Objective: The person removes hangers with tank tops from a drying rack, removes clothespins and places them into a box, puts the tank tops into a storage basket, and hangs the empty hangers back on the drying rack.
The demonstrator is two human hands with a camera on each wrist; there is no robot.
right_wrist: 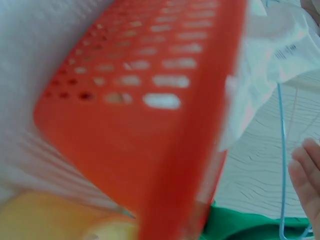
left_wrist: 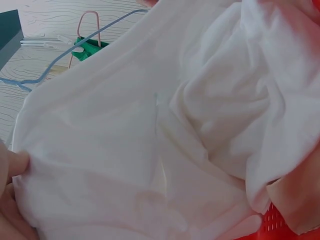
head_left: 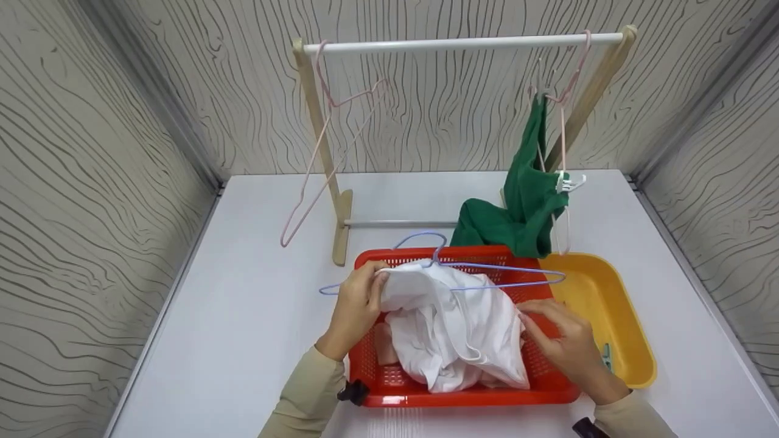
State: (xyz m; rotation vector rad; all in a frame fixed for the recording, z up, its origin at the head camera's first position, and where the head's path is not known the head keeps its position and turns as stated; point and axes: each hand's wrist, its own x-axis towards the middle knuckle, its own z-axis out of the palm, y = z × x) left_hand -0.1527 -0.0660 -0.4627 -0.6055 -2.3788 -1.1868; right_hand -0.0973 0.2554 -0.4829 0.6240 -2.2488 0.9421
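White garment (head_left: 456,328) lies bunched in the red basket (head_left: 475,399), between the two hands, its longest spread slanting from far left to near right. The left hand (head_left: 354,304) is the more closely engaged, gripping the far-left edge between thumb and fingers. The right hand (head_left: 563,342) stands at the opposite edge, fingertips at the cloth; whether they pinch it cannot be told. A blue hanger (head_left: 436,258) crosses left to right at the garment's far side, hook toward the rack (head_left: 462,44), its left portion partly hidden by cloth; whether it passes inside is unclear. Potential obstructions: a green garment (head_left: 524,188) hanging down near the basket's far-right corner, and a yellow tray (head_left: 618,322) just beside the basket.
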